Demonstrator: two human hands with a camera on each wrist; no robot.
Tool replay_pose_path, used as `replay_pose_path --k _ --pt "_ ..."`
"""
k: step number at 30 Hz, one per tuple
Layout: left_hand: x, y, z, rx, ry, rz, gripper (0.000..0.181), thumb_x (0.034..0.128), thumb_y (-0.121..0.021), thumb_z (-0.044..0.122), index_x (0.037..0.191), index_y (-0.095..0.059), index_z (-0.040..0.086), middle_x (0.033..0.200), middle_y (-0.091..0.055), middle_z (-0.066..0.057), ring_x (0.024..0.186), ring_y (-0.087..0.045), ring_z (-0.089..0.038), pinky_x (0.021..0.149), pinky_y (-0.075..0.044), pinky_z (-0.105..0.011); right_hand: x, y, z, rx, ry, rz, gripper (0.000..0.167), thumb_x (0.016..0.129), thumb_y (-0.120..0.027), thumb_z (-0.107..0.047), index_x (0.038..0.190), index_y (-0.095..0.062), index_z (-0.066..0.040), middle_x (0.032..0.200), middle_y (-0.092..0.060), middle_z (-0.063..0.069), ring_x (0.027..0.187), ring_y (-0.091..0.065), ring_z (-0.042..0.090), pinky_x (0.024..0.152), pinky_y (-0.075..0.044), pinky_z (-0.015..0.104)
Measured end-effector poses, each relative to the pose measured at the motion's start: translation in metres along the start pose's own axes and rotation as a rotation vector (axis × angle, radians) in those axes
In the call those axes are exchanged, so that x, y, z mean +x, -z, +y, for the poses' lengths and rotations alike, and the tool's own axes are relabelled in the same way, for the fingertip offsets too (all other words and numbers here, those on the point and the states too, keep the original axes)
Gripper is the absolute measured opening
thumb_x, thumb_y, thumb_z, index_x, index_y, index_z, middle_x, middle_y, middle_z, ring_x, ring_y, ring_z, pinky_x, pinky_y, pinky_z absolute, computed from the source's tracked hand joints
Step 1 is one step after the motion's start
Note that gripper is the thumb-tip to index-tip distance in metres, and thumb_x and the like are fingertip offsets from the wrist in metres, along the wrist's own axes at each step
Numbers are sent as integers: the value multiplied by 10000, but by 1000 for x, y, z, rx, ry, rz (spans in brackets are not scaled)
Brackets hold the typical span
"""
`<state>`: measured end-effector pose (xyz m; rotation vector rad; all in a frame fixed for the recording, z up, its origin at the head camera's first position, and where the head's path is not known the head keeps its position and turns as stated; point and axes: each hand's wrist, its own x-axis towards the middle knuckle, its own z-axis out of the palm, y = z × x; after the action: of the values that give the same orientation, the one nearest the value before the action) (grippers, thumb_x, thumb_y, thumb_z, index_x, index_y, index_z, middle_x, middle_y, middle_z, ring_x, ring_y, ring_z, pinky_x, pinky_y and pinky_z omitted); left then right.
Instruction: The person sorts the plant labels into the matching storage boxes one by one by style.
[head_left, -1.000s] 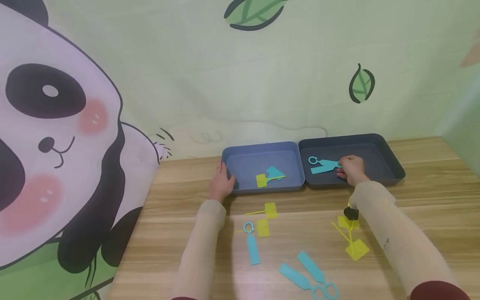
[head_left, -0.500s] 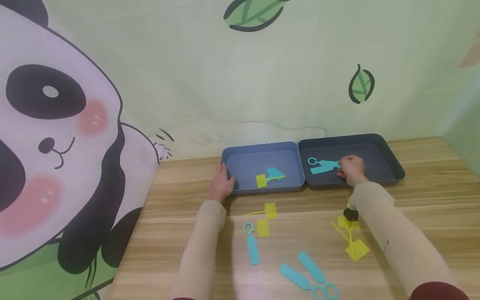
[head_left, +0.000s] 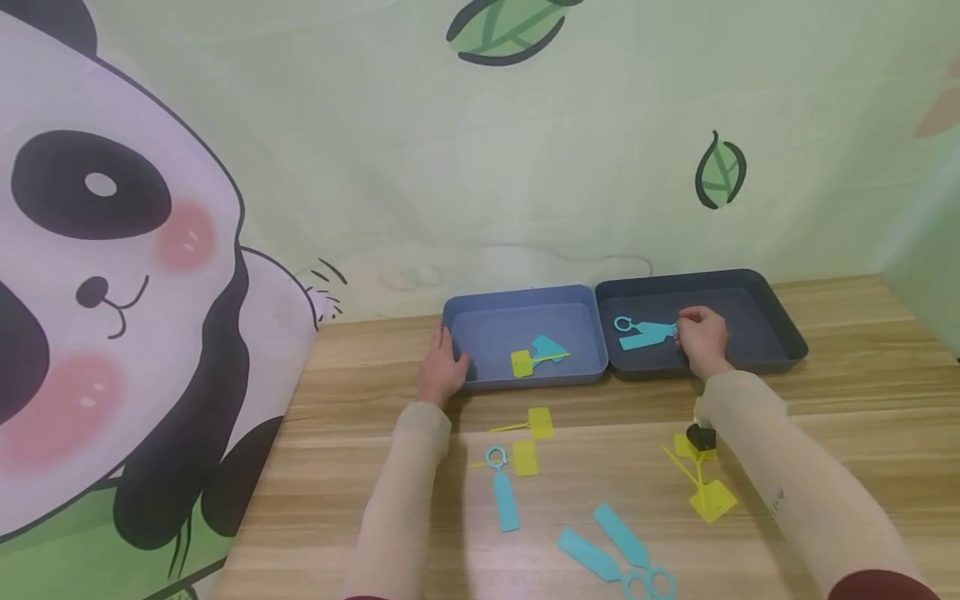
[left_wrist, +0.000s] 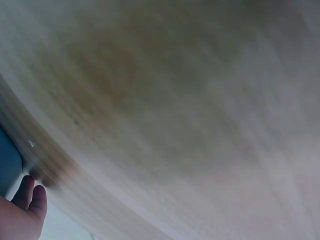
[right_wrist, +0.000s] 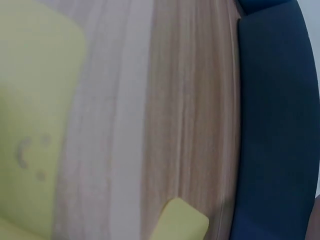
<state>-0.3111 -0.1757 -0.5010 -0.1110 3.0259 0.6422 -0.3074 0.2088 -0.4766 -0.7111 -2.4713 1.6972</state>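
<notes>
Pinching a cyan tag (head_left: pixel 643 340) by its right end inside the dark tray (head_left: pixel 753 329), your right grip (head_left: pixel 702 342) is closed, left grip (head_left: pixel 442 368) extended.

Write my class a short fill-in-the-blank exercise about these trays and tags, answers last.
The lighter tray stands to the ____ of the darker tray.
The hand over the darker tray is the person's ____ one.
Outside the trays, ____ turquoise tags lie on the table.
In the lighter tray, a ____ tag lies across a turquoise piece.

Missing words: left; right; three; yellow.
</notes>
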Motion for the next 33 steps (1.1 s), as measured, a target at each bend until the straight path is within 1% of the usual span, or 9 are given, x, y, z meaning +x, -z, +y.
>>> replay_pose_path --k 3,5,8,11,14,20,25,30,33 --pt "0 -1 0 3 -1 2 667 881 -412 346 1413 -154 38 1504 -52 -49 1293 -304 -294 1025 -309 -416 -3 -1 0 -23 79 25 334 837 -416 -86 1138 -539 -11 987 -541 101 723 -533 121 583 -430 157" --pt "-1 -1 0 3 -3 2 666 882 -412 344 1412 -154 35 1504 -52 -48 1289 -311 -298 1025 -309 -418 -5 -1 0 -49 130 25 317 840 -428 -85 1121 -553 -9 1041 -552 132 812 -514 163 638 -409 180" --pt "-1 -1 0 -5 1 0 666 882 -413 343 1413 -152 37 1505 -43 -43 1283 -317 -305 1028 -303 -422 -11 -2 -2 -66 199 4 283 852 -450 -88 1096 -563 2 1081 -558 160 906 -485 216 696 -388 218" --pt "0 -1 -1 -11 3 5 667 878 -416 343 1412 -158 39 1505 -47 -39 1276 -327 -314 1024 -307 -428 -17 -3 -6 -76 258 -37 268 864 -470 -94 1095 -557 12 1085 -551 173 941 -473 242 717 -389 238" --pt "1 -2 -2 -9 3 15 669 875 -415 346 1412 -161 40 1504 -56 -38 1265 -343 -318 1016 -318 -428 -23 -4 -11 -79 315 -85 268 867 -484 -100 1096 -548 24 1069 -545 183 927 -470 244 703 -397 232" --pt "3 -4 -3 -9 -1 13 673 874 -412 347 1413 -153 37 1504 -57 -42 1264 -347 -315 1017 -317 -425 -34 -6 -18 -81 347 -189 283 869 -499 -123 1111 -533 21 1058 -537 157 812 -476 159 632 -419 152" --pt "2 -5 -3 -15 -6 14 671 874 -422 334 1411 -160 29 1502 -70 -57 1279 -324 -307 1029 -303 -421 -44 -8 -19 -79 400 -256 278 859 -524 -129 1076 -540 44 989 -530 141 707 -466 81 612 -445 163" --pt "1 -3 -2 -19 -13 6 662 880 -418 325 1407 -163 16 1496 -92 -86 1327 -244 -269 1056 -272 -398 -56 -8 -19 -139 482 -315 258 844 -559 -143 1040 -562 25 961 -556 128 676 -473 113 589 -428 213" --pt "1 -3 -1 -22 -10 4 663 882 -413 330 1409 -158 18 1497 -88 -85 1326 -244 -272 1058 -268 -395 -64 -8 -19 -184 519 -366 245 842 -571 -159 1027 -569 2 983 -578 135 711 -500 141 606 -433 221"
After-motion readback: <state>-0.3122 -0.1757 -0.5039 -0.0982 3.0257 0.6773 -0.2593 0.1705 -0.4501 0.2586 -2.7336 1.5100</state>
